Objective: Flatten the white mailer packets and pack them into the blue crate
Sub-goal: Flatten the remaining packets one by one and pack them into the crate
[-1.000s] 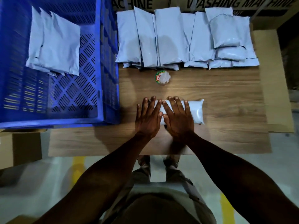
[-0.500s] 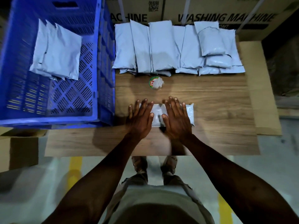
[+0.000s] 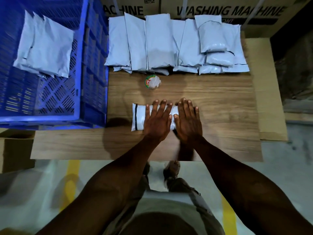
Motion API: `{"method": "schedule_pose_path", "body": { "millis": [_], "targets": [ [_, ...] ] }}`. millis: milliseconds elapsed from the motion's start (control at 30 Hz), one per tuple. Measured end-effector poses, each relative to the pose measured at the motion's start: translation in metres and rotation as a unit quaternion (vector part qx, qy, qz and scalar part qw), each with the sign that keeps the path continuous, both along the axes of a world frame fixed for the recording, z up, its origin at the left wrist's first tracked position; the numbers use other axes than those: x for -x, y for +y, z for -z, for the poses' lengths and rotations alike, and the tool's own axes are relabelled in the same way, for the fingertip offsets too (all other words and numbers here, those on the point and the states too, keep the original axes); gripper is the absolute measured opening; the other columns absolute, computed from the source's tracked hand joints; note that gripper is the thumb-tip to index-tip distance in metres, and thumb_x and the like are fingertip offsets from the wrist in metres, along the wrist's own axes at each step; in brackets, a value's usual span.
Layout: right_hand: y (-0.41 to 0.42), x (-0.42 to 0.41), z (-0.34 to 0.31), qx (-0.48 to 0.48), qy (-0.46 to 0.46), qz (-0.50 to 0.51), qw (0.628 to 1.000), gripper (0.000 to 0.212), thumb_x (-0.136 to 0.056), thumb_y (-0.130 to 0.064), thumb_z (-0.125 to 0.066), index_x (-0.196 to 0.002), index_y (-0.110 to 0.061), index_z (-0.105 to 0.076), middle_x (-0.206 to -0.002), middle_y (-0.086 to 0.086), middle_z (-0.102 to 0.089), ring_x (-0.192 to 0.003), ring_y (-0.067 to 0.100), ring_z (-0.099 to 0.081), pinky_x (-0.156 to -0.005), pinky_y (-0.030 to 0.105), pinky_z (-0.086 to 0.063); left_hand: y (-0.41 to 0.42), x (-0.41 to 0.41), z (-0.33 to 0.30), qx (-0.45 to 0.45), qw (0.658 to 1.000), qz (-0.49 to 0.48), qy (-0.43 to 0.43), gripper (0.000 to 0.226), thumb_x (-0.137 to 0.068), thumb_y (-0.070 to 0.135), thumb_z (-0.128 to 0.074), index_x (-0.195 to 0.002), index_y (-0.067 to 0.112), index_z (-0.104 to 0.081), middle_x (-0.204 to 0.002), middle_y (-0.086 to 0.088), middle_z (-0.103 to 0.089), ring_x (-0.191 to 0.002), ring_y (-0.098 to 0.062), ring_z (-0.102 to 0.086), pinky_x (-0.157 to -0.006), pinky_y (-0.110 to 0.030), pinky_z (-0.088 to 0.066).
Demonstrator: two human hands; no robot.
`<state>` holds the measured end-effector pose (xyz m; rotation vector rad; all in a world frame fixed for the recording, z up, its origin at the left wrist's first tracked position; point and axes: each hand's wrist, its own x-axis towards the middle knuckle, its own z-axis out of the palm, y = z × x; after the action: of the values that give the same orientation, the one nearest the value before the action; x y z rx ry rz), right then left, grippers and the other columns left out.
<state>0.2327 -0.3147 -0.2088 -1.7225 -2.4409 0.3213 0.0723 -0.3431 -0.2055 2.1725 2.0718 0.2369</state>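
Observation:
A white mailer packet (image 3: 138,117) lies flat on the wooden table (image 3: 220,116), long side left to right. My left hand (image 3: 156,120) presses on its middle with straight fingers. My right hand (image 3: 188,121) presses flat on its right end and hides it. Only the left end with a black strip shows. The blue crate (image 3: 94,65) stands at the table's left, with a few white packets (image 3: 45,46) lying in its far part. Several more white packets (image 3: 160,43) lie in a row along the table's far edge.
A small round jar with a red and green label (image 3: 152,82) stands between the packet row and my hands. Cardboard boxes marked "washing machine" (image 3: 228,11) rise behind the table. A cardboard sheet (image 3: 269,99) lies under the table's right side. Bare wood shows to the right of my hands.
Both hands slid along the packet: the left moved left then back toward the middle, and the right went to the right end. The packet's left end has come into view.

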Motion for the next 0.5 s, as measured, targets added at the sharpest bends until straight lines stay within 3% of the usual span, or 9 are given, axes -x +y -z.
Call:
{"method": "schedule_pose_path", "body": {
  "millis": [500],
  "targets": [
    [0.003,-0.001,0.015,0.004,0.016,0.000,1.000,0.063,-0.103,-0.038,-0.031,-0.157,-0.005,-0.034,-0.166,0.016,-0.028,-0.155,0.034,-0.023,-0.126,0.056,-0.014,0.001,-0.006,0.011,-0.018,1.000,-0.019,0.003,0.052,-0.106,0.038,-0.034,-0.156,0.026,-0.036,-0.162,0.001,-0.035,-0.154,-0.027,-0.020,-0.122,-0.056,-0.014]
  ]
}}
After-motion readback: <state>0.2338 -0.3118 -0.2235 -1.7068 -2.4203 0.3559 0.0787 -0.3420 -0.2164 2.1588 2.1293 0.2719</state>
